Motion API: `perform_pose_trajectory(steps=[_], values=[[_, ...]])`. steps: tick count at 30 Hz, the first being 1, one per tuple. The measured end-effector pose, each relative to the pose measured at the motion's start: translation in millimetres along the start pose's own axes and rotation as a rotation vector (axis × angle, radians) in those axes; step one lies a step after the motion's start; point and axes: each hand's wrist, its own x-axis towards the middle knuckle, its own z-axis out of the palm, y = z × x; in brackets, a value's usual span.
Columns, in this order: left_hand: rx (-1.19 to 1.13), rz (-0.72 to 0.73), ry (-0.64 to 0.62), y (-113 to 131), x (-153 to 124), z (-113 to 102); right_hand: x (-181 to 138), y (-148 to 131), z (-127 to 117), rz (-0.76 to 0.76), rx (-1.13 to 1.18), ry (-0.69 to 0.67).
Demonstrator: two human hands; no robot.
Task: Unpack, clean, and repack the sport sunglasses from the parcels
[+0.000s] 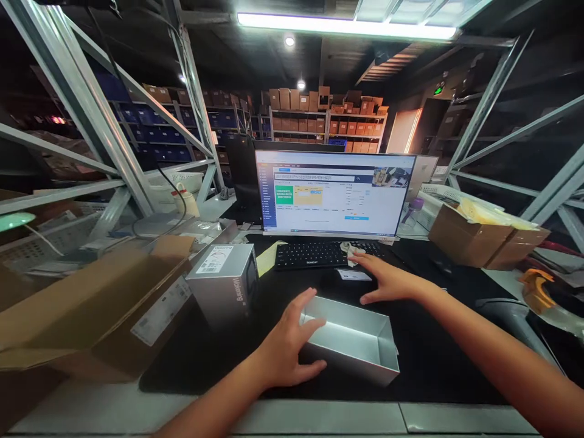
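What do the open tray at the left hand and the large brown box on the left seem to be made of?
The tray, held by the left hand, looks like thin silver-coated paperboard: straight folded walls, soft sheen; thin metal is possible. The brown box looks like matte corrugated cardboard, with folded flaps and a white label.

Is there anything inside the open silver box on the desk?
No, the box, which the left hand grips at one end, shows only its bare silver floor and walls.
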Motion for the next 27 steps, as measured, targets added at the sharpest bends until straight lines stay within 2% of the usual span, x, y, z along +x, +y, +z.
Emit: perform_pose_trajectory(steps=[3, 7, 9, 11, 15, 18, 21, 24, 27], values=[[-0.188, -0.125, -0.011, -13, -9, 6, 41, 28, 1, 0.107, 0.119, -0.177], [-0.348, -0.14, 0.069, -28, -17, 8, 61, 47, 1, 0.113, 0.212, -0.213], [-0.403, -0.153, 0.065, -32, -15, 10, 62, 50, 0, 0.123, 0.253, -0.163], [-0.436, -0.189, -0.005, -37, -14, 11, 62, 50, 1, 0.148, 0.282, -0.083], [-0.444, -0.273, -0.136, -44, -15, 17, 60, 45, 4, 0.208, 0.318, 0.159], [-0.405, -0.286, -0.15, -44, -15, 18, 54, 30, 3, 0.23, 0.373, 0.37], [-0.373, -0.312, -0.118, -38, -14, 18, 43, 7, 3, 0.237, 0.452, 0.509], [-0.35, -0.36, -0.081, -29, -13, 18, 28, -18, 12, 0.234, 0.526, 0.554], [-0.301, -0.388, -0.045, -22, -15, 20, 14, -38, 29, 0.221, 0.569, 0.512]])
